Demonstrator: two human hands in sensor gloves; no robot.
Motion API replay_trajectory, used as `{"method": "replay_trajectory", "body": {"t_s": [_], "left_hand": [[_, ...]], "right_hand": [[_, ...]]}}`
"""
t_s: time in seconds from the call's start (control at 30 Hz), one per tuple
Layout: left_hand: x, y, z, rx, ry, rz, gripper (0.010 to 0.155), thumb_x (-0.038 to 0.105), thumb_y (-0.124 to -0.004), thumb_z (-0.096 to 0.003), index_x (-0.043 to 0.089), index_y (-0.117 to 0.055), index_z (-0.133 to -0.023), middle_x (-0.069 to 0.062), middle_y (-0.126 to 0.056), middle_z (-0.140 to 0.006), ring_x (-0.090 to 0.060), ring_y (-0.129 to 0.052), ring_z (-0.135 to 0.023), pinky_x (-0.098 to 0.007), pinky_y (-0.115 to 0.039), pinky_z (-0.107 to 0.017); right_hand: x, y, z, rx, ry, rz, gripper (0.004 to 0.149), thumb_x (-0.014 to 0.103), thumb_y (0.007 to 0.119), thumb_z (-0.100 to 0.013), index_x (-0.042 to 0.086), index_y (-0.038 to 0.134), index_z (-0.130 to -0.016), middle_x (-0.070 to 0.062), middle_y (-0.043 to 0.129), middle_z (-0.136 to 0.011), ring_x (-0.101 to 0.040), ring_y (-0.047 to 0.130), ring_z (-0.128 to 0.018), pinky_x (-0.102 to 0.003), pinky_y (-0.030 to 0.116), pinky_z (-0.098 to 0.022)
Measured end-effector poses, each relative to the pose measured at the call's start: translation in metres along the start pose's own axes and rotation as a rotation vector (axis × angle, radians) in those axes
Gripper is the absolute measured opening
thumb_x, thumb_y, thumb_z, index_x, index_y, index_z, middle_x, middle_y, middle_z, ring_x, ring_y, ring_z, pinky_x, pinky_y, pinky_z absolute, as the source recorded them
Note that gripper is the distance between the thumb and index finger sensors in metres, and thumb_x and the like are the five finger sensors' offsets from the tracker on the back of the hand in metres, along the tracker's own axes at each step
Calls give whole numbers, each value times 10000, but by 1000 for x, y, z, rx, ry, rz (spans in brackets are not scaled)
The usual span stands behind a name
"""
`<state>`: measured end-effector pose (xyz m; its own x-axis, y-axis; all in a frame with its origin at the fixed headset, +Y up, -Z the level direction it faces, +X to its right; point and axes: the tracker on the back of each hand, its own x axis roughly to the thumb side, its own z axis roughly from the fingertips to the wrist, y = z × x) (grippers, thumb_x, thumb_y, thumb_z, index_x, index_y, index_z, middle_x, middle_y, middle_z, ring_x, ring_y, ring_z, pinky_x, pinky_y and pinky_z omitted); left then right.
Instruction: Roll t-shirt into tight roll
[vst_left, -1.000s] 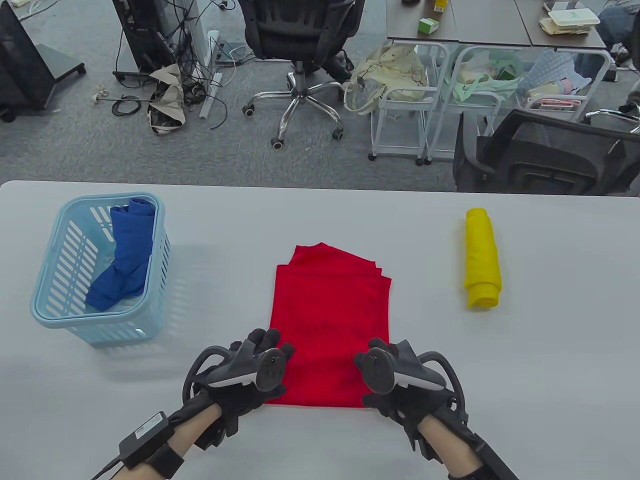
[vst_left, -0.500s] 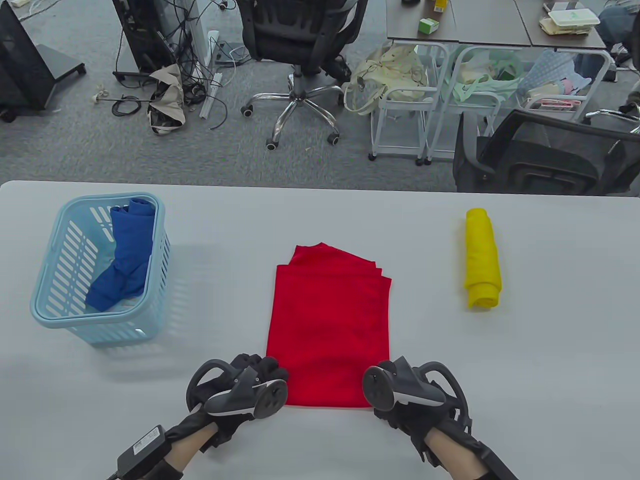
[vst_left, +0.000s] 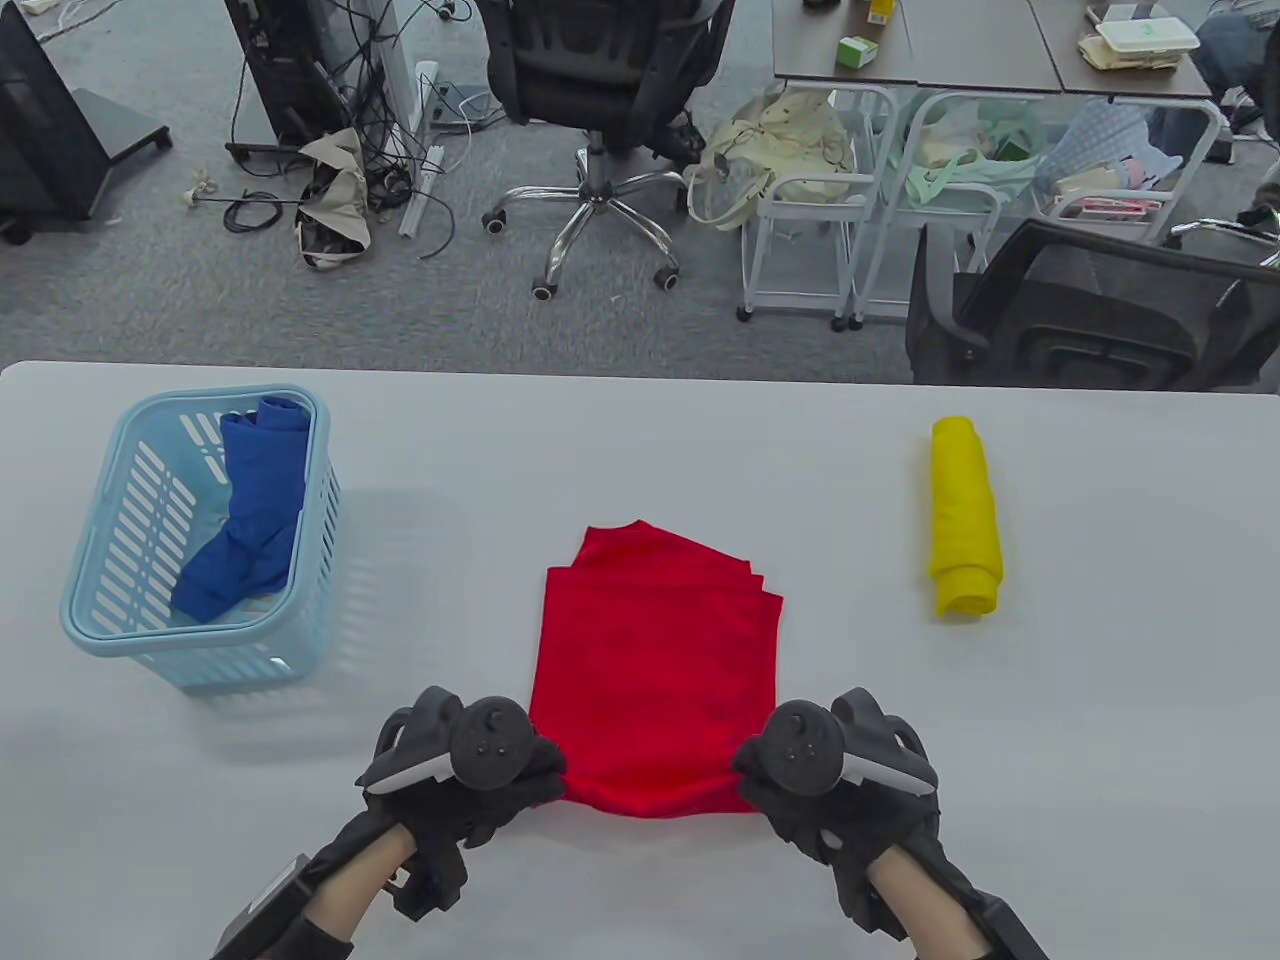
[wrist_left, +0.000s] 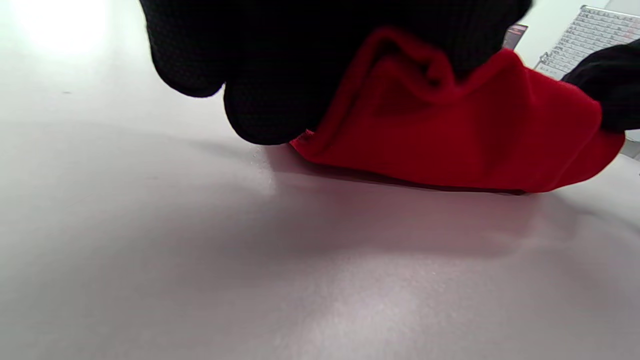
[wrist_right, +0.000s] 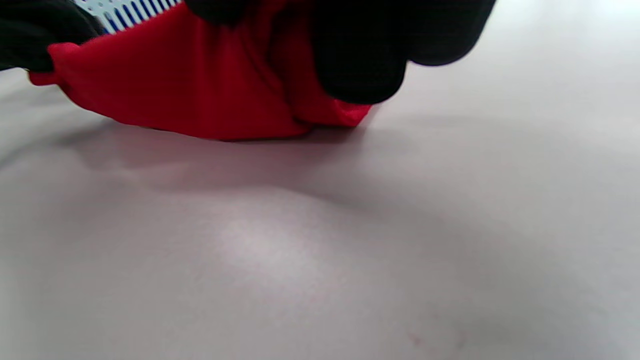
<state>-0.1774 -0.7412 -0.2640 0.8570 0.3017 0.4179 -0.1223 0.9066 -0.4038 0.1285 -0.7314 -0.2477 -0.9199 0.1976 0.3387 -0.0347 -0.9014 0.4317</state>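
Table view shows the folded red cotton t-shirt (vst_left: 655, 670) lying flat on the pale grey table (vst_left: 1050, 720), directly in front of me, with its near hem raised off the surface. My left hand (vst_left: 470, 775) pinches the near left corner of that hem, and my right hand (vst_left: 825, 785) pinches the near right corner; both are clenched on the cloth. From the left wrist view my gloved fingers (wrist_left: 265, 100) are curled around a bunched fold of red fabric (wrist_left: 450, 130), which sags to the tabletop between the two grips. A light blue slatted plastic basket (vst_left: 100, 615) holding a crumpled blue garment (vst_left: 250, 510) stands well apart at far left, and a rolled yellow cloth (vst_left: 965, 515) lies well apart at right.
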Motion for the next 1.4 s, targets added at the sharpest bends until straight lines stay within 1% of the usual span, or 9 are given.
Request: {"method": "replay_trajectory", "body": {"t_s": [0.23, 0.37, 0.57, 0.67, 0.83, 0.93, 0.97, 1.23, 1.4], "left_hand": [[13, -7, -1, 213, 127, -544, 486, 525, -661, -479, 368, -717, -935, 71, -842, -952, -151, -931, -813, -451, -749, -715], [33, 4, 15, 303, 18, -418, 501, 528, -677, -474, 369, -703, -948, 66, -824, -967, -158, -918, -823, -450, -744, -718], [40, -27, 3, 64, -94, -436, 604, 546, -717, -442, 398, -635, -1022, 49, -734, -1086, -166, -861, -921, -448, -726, -739], [39, -32, 1, 80, -85, -500, 631, 558, -719, -437, 425, -572, -1036, 46, -663, -1116, -158, -810, -945, -436, -703, -757], [35, -33, -2, 63, -67, -479, 700, 557, -734, -432, 386, -511, -1073, 42, -635, -1118, -153, -785, -944, -430, -692, -762], [34, -32, -5, 56, -76, -473, 731, 594, -752, -402, 388, -540, -1070, 38, -637, -1116, -157, -780, -934, -440, -689, -764], [34, -31, -5, 53, -77, -474, 733, 595, -759, -396, 390, -549, -1067, 35, -627, -1123, -163, -784, -929, -447, -690, -762], [33, -31, -6, 92, -51, -545, 636, 538, -728, -442, 456, -528, -1040, 71, -682, -1077, -146, -809, -910, -457, -676, -772], [30, -21, -5, 135, -66, -441, 480, 466, -706, -476, 406, -707, -952, 127, -906, -897, -84, -983, -741, -434, -760, -728]], "right_hand": [[-2, 18, -15, 73, 100, 30, 417, 417, 587, -617, 193, 644, -964, -100, 678, -962, -207, 882, -670, -484, 703, -587], [-3, 19, -15, 70, 100, 22, 421, 428, 591, -618, 200, 630, -969, -96, 665, -969, -203, 872, -674, -484, 697, -590], [-5, 17, -12, 44, 157, 62, 460, 471, 654, -596, 191, 656, -961, -106, 691, -966, -222, 893, -677, -491, 710, -581], [-7, 8, -2, -33, 243, 174, 561, 482, 718, -566, 175, 595, -1019, -129, 639, -1020, -241, 866, -732, -503, 688, -604], [18, 2, 4, -67, -78, 71, 598, 462, 712, -591, 231, 459, -1081, -120, 472, -1111, -302, 714, -903, -541, 562, -701], [30, 26, -6, 50, -76, 217, 671, 463, 760, -552, 237, 452, -1104, -111, 478, -1142, -344, 666, -996, -556, 560, -704], [32, 32, -9, 103, -60, 273, 755, 483, 771, -538, 256, 329, -1107, -112, 343, -1151, -340, 564, -1005, -542, 528, -717], [30, 24, -12, -8, -52, 243, 552, 386, 755, -590, 300, 469, -1055, -56, 507, -1102, -276, 698, -943, -510, 579, -702], [19, 17, -12, 10, -51, 119, 454, 349, 680, -607, 267, 549, -1034, -55, 659, -1025, -249, 797, -865, -484, 653, -654]]}}
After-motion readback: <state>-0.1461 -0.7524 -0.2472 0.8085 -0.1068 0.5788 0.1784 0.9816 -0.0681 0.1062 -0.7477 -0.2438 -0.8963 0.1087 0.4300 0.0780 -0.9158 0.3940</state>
